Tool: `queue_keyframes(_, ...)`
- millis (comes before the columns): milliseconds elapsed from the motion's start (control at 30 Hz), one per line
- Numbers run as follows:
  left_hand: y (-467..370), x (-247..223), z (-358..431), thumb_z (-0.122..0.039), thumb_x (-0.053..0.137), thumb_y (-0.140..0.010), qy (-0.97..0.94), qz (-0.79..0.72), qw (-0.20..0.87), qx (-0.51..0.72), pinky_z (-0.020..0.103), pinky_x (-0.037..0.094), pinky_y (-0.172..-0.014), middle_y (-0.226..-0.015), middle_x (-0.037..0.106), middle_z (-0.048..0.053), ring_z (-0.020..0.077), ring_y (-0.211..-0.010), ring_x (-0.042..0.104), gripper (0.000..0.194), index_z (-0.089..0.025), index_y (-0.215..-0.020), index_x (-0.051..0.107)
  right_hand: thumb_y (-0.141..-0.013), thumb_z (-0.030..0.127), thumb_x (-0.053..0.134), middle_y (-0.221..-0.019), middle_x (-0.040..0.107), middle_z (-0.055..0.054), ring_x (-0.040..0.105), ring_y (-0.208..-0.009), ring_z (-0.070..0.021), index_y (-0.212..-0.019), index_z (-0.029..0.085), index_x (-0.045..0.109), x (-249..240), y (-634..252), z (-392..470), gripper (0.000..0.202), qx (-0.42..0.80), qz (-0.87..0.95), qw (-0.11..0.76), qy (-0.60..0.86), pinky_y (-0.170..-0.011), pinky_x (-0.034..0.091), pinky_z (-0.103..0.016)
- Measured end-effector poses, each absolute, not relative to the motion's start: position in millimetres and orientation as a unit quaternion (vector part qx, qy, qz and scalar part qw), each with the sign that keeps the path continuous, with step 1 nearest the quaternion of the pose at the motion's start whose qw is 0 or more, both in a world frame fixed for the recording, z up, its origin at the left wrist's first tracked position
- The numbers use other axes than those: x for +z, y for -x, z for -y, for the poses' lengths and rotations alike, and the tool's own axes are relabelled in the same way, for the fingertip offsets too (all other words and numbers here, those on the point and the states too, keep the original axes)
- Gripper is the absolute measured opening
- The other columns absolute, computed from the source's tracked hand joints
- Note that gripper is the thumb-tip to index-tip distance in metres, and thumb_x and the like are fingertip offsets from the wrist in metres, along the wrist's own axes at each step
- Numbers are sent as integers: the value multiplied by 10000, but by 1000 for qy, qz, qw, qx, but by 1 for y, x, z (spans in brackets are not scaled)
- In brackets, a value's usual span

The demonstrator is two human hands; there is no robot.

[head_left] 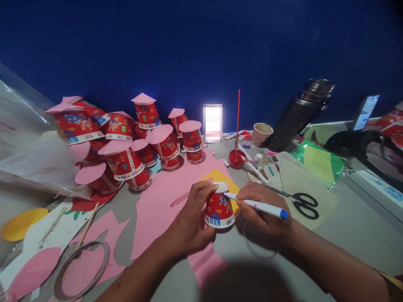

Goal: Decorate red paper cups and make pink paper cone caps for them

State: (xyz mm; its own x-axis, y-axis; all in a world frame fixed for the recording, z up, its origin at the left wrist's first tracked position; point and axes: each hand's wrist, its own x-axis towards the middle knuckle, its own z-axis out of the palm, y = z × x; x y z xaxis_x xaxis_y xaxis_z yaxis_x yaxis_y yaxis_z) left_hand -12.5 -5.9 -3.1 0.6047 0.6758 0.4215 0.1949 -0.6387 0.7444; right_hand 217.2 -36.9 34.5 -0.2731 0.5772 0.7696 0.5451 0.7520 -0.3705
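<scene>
My left hand [197, 214] is closed around an upside-down red paper cup [221, 205] with blue and gold prints, its white base facing up. In my right hand [262, 205] is a white marker [256, 204] with a blue end. The marker's tip meets the upper side of the cup, just below the base. Under the hands lie a pink paper sheet [166, 201] and a yellow paper piece [231, 178]. Black-handled scissors [305, 205] rest to the right of my right hand.
Several red cups with pink paper cones [124, 161] are stacked at left. A tape roll [58, 281] lies front left. Behind the hands stand a red paint pot [236, 159] with a brush, a small paper cup [262, 133] and a leaning black thermos [296, 115]. At right lies a power strip [374, 193].
</scene>
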Motion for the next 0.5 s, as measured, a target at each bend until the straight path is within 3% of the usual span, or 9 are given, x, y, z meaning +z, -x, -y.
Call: queue_keyframes(500, 13, -1, 6, -44, 705, -789, -835, -271, 325, 352, 541, 470, -1177, -1437, 428, 135, 313, -1383, 473, 853, -293, -1532, 368, -990, 126, 563, -769, 726, -33, 681, -666, -164, -945, 207, 633, 34, -216, 38, 116, 61, 806, 477, 346, -641, 562, -279)
